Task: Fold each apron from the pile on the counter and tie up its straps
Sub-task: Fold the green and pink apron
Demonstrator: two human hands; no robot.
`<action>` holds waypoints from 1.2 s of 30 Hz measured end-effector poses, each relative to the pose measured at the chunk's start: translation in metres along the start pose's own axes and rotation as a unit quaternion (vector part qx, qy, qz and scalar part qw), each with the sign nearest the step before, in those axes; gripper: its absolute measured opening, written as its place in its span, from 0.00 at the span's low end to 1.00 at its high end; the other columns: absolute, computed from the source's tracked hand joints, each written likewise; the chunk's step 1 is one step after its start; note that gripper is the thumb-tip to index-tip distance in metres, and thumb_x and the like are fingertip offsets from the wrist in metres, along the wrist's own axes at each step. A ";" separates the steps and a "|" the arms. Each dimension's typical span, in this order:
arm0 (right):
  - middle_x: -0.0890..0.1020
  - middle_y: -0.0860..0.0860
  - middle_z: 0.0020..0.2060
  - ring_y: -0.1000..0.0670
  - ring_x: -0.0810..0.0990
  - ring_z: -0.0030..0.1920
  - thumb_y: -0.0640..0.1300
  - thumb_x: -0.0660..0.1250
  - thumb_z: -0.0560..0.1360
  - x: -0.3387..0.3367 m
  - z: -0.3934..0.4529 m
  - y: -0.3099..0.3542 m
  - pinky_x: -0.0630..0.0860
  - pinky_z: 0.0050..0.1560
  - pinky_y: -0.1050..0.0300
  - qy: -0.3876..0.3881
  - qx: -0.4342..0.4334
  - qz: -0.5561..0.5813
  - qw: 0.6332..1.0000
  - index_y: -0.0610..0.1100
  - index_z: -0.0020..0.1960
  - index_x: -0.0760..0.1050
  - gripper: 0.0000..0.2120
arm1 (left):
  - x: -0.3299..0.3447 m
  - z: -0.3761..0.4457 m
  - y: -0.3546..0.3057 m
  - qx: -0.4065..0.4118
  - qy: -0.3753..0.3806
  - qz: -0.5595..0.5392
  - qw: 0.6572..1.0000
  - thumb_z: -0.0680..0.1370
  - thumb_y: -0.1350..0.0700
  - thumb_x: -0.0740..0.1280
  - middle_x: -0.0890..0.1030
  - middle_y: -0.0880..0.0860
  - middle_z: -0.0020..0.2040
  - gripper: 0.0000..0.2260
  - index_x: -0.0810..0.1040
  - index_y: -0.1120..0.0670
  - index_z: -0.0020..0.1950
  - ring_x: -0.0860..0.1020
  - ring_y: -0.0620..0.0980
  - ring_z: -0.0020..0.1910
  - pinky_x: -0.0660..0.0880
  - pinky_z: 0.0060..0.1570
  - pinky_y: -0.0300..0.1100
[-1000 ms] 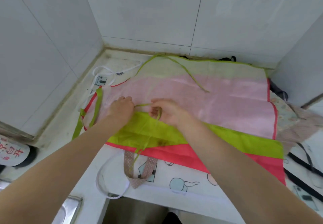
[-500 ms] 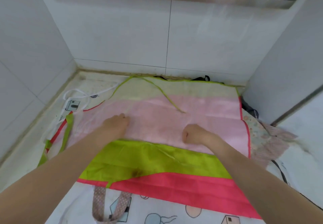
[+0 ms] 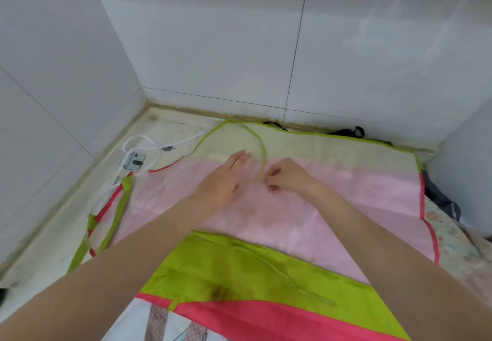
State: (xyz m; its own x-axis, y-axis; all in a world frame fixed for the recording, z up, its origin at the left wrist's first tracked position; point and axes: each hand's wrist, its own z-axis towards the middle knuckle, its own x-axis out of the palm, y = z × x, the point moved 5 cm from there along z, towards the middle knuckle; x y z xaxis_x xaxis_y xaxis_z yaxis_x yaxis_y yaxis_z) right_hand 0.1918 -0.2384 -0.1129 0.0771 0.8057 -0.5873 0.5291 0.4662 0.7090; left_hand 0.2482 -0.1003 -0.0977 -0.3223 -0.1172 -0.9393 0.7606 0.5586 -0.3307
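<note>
A pink, lime-green and red apron (image 3: 332, 207) lies spread flat on the counter, on top of other aprons. Its thin green strap (image 3: 262, 151) curves from the far left corner down toward my hands. My right hand (image 3: 286, 175) has curled fingers and pinches the strap's end over the pink panel. My left hand (image 3: 226, 178) lies beside it with fingers stretched out, resting on the fabric just left of the strap loop. A second green strap (image 3: 287, 277) lies across the lime band near me.
A white apron with cartoon prints (image 3: 138, 159) and white straps (image 3: 138, 141) sticks out at the left. A floral apron (image 3: 452, 237) and black straps (image 3: 351, 131) show at the right and back. Tiled walls close in on three sides.
Both hands moved away from me, from the lime band's edge up to the pink panel's far part. My right hand took hold of the green strap's end, which now curves into a loop.
</note>
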 end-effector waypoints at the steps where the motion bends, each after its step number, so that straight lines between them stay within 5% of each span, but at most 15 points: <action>1: 0.79 0.44 0.30 0.50 0.77 0.31 0.33 0.67 0.71 0.002 -0.002 0.009 0.77 0.41 0.60 0.026 -0.025 -0.027 0.999 0.41 0.35 0.76 0.08 | -0.003 0.008 -0.005 0.005 -0.008 -0.022 1.000 0.75 0.66 0.61 0.51 0.50 0.77 0.33 0.51 0.53 0.77 0.75 0.57 0.59 0.72 0.54 0.46; 4: 0.81 0.45 0.35 0.47 0.80 0.37 0.36 0.64 0.73 -0.011 -0.005 0.023 0.74 0.39 0.67 0.012 -0.087 -0.163 0.983 0.41 0.43 0.79 0.05 | 0.003 0.032 -0.024 0.043 0.020 -0.020 0.999 0.75 0.65 0.62 0.53 0.51 0.77 0.32 0.53 0.55 0.77 0.73 0.56 0.62 0.71 0.57 0.45; 7: 0.76 0.42 0.59 0.42 0.75 0.60 0.38 0.62 0.76 -0.039 0.013 0.000 0.69 0.57 0.56 -0.049 -0.057 -0.258 0.963 0.39 0.59 0.76 0.13 | 0.020 0.046 -0.038 0.068 0.086 0.061 0.992 0.78 0.62 0.59 0.53 0.51 0.77 0.28 0.53 0.54 0.77 0.67 0.53 0.69 0.67 0.62 0.44; 11: 0.64 0.41 0.66 0.39 0.72 0.62 0.35 0.61 0.76 -0.062 0.037 -0.032 0.72 0.58 0.52 -0.033 -0.008 -0.327 0.945 0.37 0.67 0.65 0.20 | 0.039 0.051 -0.034 0.051 0.128 0.106 0.985 0.80 0.59 0.57 0.62 0.56 0.72 0.22 0.60 0.55 0.75 0.68 0.56 0.68 0.66 0.64 0.46; 16: 0.64 0.42 0.68 0.39 0.64 0.67 0.42 0.64 0.76 -0.087 0.070 -0.035 0.66 0.62 0.47 -0.108 -0.008 -0.449 0.887 0.40 0.70 0.58 0.26 | 0.042 0.066 -0.009 -0.037 0.088 0.013 0.995 0.77 0.61 0.60 0.61 0.59 0.69 0.22 0.63 0.58 0.72 0.75 0.61 0.57 0.72 0.55 0.51; 21: 0.64 0.41 0.68 0.40 0.63 0.69 0.54 0.71 0.71 -0.092 0.087 -0.037 0.63 0.65 0.44 -0.071 0.014 -0.446 0.892 0.40 0.72 0.55 0.39 | 0.031 0.069 -0.010 -0.112 0.030 -0.007 0.993 0.77 0.61 0.60 0.53 0.59 0.73 0.26 0.57 0.57 0.74 0.76 0.64 0.54 0.72 0.52 0.51; 24: 0.67 0.41 0.64 0.41 0.68 0.65 0.46 0.68 0.74 -0.093 0.085 -0.027 0.67 0.61 0.49 -0.121 -0.043 -0.488 0.864 0.39 0.68 0.60 0.29 | 0.029 0.075 -0.005 -0.128 -0.008 -0.058 0.990 0.77 0.61 0.60 0.61 0.60 0.73 0.23 0.63 0.59 0.72 0.74 0.62 0.60 0.71 0.57 0.48; 27: 0.73 0.39 0.60 0.41 0.74 0.60 0.34 0.60 0.75 -0.097 0.075 -0.027 0.71 0.53 0.52 -0.090 -0.052 -0.429 0.897 0.36 0.62 0.66 0.16 | 0.036 0.078 -0.006 -0.164 0.033 -0.129 0.978 0.75 0.63 0.63 0.78 0.62 0.59 0.14 0.77 0.63 0.59 0.76 0.57 0.58 0.72 0.53 0.44; 34: 0.73 0.43 0.57 0.41 0.76 0.56 0.35 0.56 0.76 -0.084 0.009 -0.012 0.72 0.45 0.51 -0.089 -0.117 -0.456 0.877 0.40 0.62 0.67 0.15 | 0.039 0.059 -0.015 -0.172 0.087 -0.222 0.956 0.75 0.63 0.65 0.82 0.60 0.51 0.08 0.82 0.63 0.51 0.78 0.53 0.55 0.69 0.47 0.38; 36: 0.74 0.44 0.55 0.41 0.78 0.51 0.34 0.59 0.75 -0.077 -0.008 -0.004 0.70 0.37 0.51 -0.116 -0.144 -0.489 0.853 0.39 0.64 0.65 0.17 | 0.032 0.048 -0.021 -0.209 0.046 -0.377 0.901 0.74 0.68 0.64 0.81 0.59 0.36 0.06 0.80 0.63 0.40 0.79 0.52 0.43 0.72 0.40 0.37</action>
State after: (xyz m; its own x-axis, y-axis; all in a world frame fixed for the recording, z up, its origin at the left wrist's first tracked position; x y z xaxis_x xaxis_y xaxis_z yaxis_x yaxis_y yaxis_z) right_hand 0.1770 -0.2993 -0.0680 -0.0999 -0.0979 -0.9902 0.2099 0.9707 -0.1172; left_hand 0.2488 -0.1555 -0.1250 -0.7187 -0.5343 -0.4448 0.0341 0.6119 -0.7902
